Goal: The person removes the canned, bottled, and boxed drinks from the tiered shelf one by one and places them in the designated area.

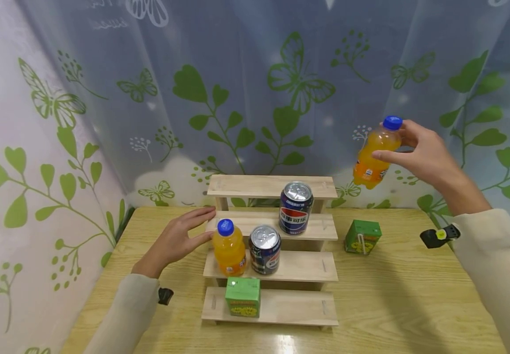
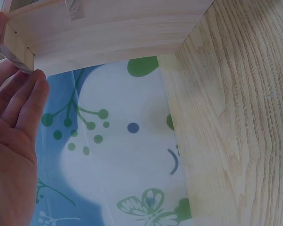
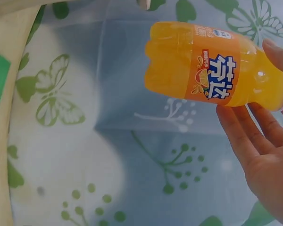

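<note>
In the head view my right hand (image 1: 427,152) grips an orange soda bottle (image 1: 376,155) with a blue cap around its upper part, thumb in front. The bottle is raised and tilted, right of the stepped wooden shelf (image 1: 308,265); its orange label (image 3: 217,66) shows in the right wrist view. My left hand (image 1: 177,241) holds the left end of the shelf, with thumb and fingers either side of a board end (image 2: 19,49) in the left wrist view. Close to that hand, a second orange soda bottle (image 1: 229,250) stands upright on a lower step beside a dark blue soda can (image 1: 265,250).
Another blue soda can (image 1: 296,209) stands one step higher. A green drink carton (image 1: 243,297) sits on the lowest step. Right of the shelf, a second green carton (image 1: 363,237) with a straw rests on the wooden table (image 1: 396,295). A patterned curtain (image 1: 246,73) hangs behind.
</note>
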`<state>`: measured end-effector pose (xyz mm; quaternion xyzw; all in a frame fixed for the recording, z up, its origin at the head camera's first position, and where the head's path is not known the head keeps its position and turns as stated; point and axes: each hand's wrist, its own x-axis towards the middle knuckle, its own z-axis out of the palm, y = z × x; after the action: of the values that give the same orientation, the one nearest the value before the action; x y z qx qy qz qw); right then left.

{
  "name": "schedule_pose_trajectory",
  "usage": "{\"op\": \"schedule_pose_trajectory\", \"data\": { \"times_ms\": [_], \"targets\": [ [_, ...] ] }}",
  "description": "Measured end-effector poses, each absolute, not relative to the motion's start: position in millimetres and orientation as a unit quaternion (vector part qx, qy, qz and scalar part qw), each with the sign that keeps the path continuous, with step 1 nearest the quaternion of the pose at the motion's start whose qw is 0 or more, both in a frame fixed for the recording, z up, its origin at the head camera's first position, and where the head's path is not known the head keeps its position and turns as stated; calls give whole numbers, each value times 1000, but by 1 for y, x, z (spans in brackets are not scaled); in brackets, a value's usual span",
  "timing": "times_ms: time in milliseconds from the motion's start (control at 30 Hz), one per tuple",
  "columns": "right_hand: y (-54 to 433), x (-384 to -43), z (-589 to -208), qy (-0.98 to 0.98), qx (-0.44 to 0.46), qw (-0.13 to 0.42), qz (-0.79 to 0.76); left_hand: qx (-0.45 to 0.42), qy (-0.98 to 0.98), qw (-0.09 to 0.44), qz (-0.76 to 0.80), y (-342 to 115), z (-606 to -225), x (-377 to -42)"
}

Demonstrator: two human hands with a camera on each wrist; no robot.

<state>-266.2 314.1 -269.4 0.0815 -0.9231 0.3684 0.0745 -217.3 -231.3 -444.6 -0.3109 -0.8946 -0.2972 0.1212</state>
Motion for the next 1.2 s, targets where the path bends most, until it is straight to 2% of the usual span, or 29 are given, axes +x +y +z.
{"op": "schedule_pose_trajectory", "data": {
  "times_ms": [767, 1200],
  "targets": [
    [379, -243, -326, -935, 43, 45, 348, -312, -893, 125, -298, -231, -445, -217],
    [408, -230, -367, -947, 38, 45, 316, -309, -895, 120, -300, -232, -446, -217]
  ]
}}
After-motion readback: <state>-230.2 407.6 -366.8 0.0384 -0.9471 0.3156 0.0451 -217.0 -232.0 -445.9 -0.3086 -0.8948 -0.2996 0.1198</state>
